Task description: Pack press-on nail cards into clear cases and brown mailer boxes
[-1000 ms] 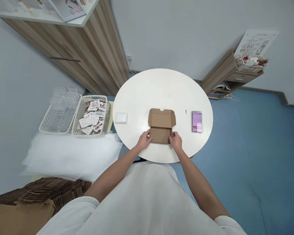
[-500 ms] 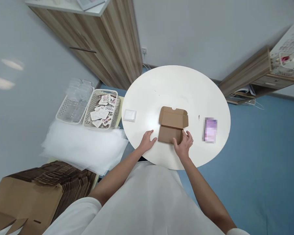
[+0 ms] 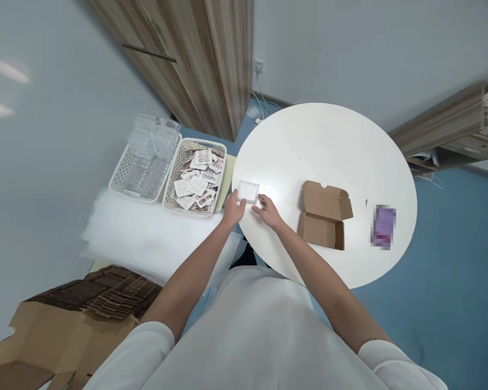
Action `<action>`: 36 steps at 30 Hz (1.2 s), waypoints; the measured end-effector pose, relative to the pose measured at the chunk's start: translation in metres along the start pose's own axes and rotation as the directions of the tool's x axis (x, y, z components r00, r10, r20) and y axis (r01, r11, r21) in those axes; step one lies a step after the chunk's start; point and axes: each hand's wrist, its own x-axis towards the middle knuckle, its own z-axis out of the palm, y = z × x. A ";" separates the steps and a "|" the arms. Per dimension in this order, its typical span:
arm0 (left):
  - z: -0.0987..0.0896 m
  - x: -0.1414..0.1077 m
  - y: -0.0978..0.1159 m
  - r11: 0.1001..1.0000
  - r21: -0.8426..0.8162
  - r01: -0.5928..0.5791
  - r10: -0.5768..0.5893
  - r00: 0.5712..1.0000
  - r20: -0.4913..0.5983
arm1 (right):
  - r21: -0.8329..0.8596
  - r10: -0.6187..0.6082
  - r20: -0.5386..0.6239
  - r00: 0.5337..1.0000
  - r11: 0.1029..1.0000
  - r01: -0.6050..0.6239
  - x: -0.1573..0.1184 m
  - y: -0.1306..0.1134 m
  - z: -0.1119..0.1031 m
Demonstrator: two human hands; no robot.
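A small white wrapped packet lies at the left edge of the round white table. My left hand grips its left side, thumb at the lower edge. On the packet's right is my right hand, fingers apart, with the fingertips close to the packet's edge. An open brown cardboard box stands on the table to the right of both hands, its lid folded back. Nothing can be seen inside the box.
A blurred purple item lies at the table's right. Left of the table are a basket of small cards, a basket of clear plastic cases, white sheets and stacked flat cardboard boxes. A wooden cabinet stands behind.
Both hands have left the brown box and moved left to the white packet. My left hand has taken hold of it. The view has shifted left.
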 end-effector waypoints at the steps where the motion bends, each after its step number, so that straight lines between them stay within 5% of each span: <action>1: 0.001 0.001 -0.001 1.000 0.002 -0.010 0.010 1.000 0.012 | 0.020 0.006 0.002 1.000 1.000 -0.006 0.002 -0.001 0.004; 8: 0.005 -0.009 0.001 0.986 -0.163 0.035 -0.029 0.999 0.037 | 0.115 0.021 -0.050 0.999 0.993 -0.015 -0.007 0.002 0.006; 14: 0.017 -0.043 0.038 0.937 -0.316 -0.151 0.158 0.987 -0.003 | 0.045 -0.111 -0.257 0.960 0.991 0.127 -0.047 0.008 -0.022; 21: 0.050 -0.079 0.108 0.838 -0.390 -0.382 0.432 0.901 0.044 | 0.014 -0.202 -0.555 0.807 0.968 0.252 -0.104 0.013 -0.080; 26: 0.082 -0.099 0.137 0.810 -0.370 -0.455 0.538 0.828 0.159 | 0.013 -0.155 -0.694 0.703 0.974 0.227 -0.133 0.041 -0.124; 30: 0.106 -0.114 0.137 0.849 -0.270 -0.455 0.520 0.808 0.275 | -0.068 -0.150 -0.656 0.740 0.988 0.140 -0.143 0.070 -0.151; 36: 0.129 -0.129 0.122 0.907 -0.011 -0.422 0.382 0.808 0.448 | -0.276 -0.158 -0.415 0.896 0.960 0.041 -0.141 0.103 -0.169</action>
